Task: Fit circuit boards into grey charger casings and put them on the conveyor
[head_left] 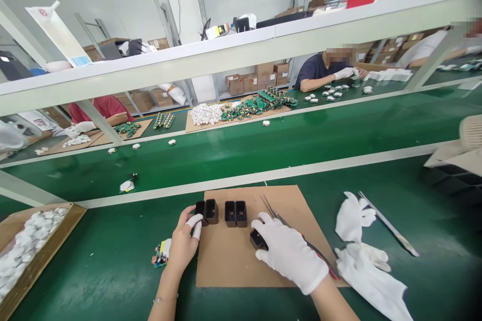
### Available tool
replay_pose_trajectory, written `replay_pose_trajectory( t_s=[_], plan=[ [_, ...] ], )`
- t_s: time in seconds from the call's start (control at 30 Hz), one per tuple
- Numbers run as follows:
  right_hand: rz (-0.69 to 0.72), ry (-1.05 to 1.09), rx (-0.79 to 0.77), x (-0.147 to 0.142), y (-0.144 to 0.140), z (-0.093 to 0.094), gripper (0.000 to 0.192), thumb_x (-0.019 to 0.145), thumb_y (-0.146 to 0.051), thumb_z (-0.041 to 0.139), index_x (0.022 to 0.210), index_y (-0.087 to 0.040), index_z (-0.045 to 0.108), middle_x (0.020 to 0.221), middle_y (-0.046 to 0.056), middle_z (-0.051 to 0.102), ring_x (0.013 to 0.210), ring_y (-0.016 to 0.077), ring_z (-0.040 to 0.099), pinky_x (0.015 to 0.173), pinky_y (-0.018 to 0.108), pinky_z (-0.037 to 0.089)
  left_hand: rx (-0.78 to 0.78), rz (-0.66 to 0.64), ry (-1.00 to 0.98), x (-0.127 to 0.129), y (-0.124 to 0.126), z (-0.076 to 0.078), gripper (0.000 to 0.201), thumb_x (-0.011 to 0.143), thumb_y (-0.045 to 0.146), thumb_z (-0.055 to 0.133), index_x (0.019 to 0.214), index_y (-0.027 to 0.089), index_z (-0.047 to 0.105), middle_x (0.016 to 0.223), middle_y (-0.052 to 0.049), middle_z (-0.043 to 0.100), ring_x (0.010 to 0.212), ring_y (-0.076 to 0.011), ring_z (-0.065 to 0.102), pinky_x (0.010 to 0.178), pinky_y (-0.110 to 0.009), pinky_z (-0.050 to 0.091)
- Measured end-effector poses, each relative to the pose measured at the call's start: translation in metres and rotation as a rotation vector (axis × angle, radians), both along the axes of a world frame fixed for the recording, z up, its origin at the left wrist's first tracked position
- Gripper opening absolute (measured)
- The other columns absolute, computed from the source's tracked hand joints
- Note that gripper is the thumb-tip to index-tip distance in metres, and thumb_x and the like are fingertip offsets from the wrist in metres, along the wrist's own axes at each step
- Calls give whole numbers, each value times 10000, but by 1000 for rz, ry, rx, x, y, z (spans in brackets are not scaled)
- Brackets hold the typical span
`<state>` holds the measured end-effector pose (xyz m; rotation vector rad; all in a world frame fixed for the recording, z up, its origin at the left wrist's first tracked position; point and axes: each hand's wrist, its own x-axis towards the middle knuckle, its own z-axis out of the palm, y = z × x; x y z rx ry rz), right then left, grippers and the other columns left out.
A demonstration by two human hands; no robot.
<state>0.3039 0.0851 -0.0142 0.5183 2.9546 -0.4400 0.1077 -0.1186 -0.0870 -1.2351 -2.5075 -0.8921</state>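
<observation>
My left hand (184,242), bare apart from white finger cots, has its fingers closed around the outer side of a small black plastic case (200,208). Right beside that case stands a second black case (212,211). A touching pair of black cases (235,214) sits a little to the right on the cardboard sheet (229,266). In a white glove, my right hand (288,251) grips another black case (258,238), partly hidden by the fingers. Tweezers (268,204) and a red-and-black handled tool (324,260) lie partly under my right hand.
A circuit board assembly (161,253) lies left of my left forearm. White gloves (361,266) and a long thin metal tool (389,225) lie to the right. A box of white parts (32,241) stands far left. Beyond runs a green conveyor (226,158); co-workers sit behind it.
</observation>
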Motion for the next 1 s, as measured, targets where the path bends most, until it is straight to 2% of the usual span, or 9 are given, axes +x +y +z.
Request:
replay_pose_trajectory(
  t_s=[0.1,0.2,0.33,0.47,0.53,0.63,0.73,0.87,1.0],
  plan=[
    [-40,16,-4,2,6,2,595,730,-378,703,1268,-232,496,1318,88,516,1112,307,549,768,411,533,1,-44,-28,4,3,1,234,921,210,400,994,212,622,1307,-113,488,1012,-190,623,886,-361,534],
    [-174,-16,82,0,1,3,762,710,-539,702,1323,-166,446,1288,165,532,1051,333,577,707,415,538,3,-52,-51,6,3,2,229,914,189,412,1007,214,619,1323,-115,477,1042,-198,609,907,-371,524],
    [-202,-39,150,-6,-11,0,614,767,-502,673,1244,-155,503,1097,164,612,882,301,633,632,367,531,0,-50,-73,7,1,2,234,900,170,427,1022,220,621,1336,-111,470,1062,-203,599,922,-374,517],
    [-173,-3,156,-7,-8,-8,399,824,-364,619,1148,-140,549,1013,141,621,860,292,637,660,394,545,4,-54,-90,7,0,2,240,895,166,427,1019,221,626,1341,-107,466,1054,-199,605,923,-366,515],
    [-142,42,130,-7,-1,-12,389,832,-310,602,1182,-151,538,1102,141,608,955,309,620,717,427,551,9,-56,-99,7,0,3,238,895,170,429,1014,223,628,1342,-102,469,1047,-198,609,919,-361,516],
    [-116,116,59,-8,9,-15,501,851,-244,558,1333,-181,435,1269,134,548,1079,316,579,808,473,542,21,-57,-115,8,0,4,232,895,174,434,1004,224,632,1341,-98,473,1042,-197,609,904,-351,520],
    [-114,188,-57,-13,17,-20,563,847,-196,546,1384,-183,380,1318,132,515,1123,291,563,890,476,521,37,-61,-136,10,2,5,228,900,184,432,1003,220,632,1333,-103,476,1024,-193,616,891,-346,525],
    [-57,325,-191,-21,26,-33,610,816,-130,547,1396,-187,369,1386,108,465,1301,238,424,1074,431,398,61,-72,-166,14,8,2,221,910,207,431,1003,206,631,1320,-122,486,1007,-198,625,866,-349,536],
    [-69,307,-318,-22,36,-37,697,777,-156,590,1425,-195,335,1462,98,393,1351,222,369,1139,425,309,82,-78,-198,16,12,-1,219,912,209,430,993,206,633,1325,-124,487,1008,-199,629,875,-362,533]
  ],
)
